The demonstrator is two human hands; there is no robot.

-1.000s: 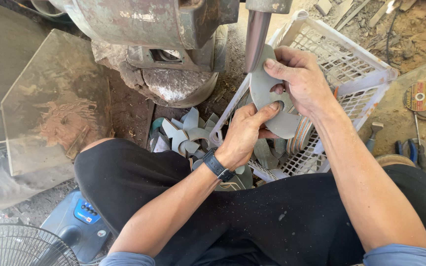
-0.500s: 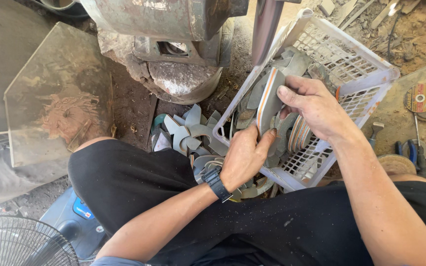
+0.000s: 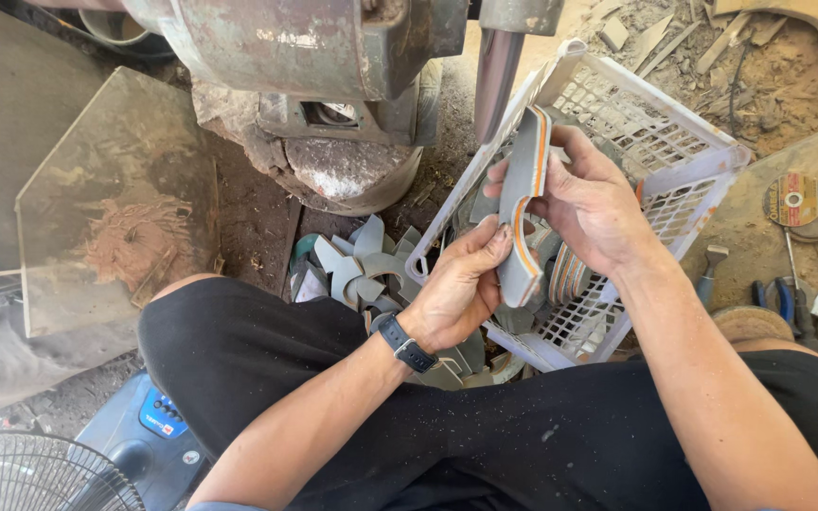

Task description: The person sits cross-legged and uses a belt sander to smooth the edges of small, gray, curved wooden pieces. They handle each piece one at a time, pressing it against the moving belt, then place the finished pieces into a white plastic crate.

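Right hand: fingers wrapped around upper half of grey curved piece, orange edge facing camera.
Left hand: pinching its lower end.
Long axis: near upright, tilted slightly.
Position: between both hands, over white basket.
Nearer hand: both touching.

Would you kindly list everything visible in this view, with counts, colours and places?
Curved layered piece: one, grey with an orange stripe, held on edge over the basket.
Basket: one, white plastic lattice, tilted at centre right, more striped pieces inside.
Cut-out pieces: a pile, grey, on the ground left of the basket.
Machine: one, rusty grey, top centre.
Clear panel: one, dusty, left.
Fan: one, grey grille, bottom left.
Cutting disc: one, grey, far right.
Wristwatch: one, black, left wrist.
Left hand: grips the piece's lower end.
Right hand: grips its upper part.
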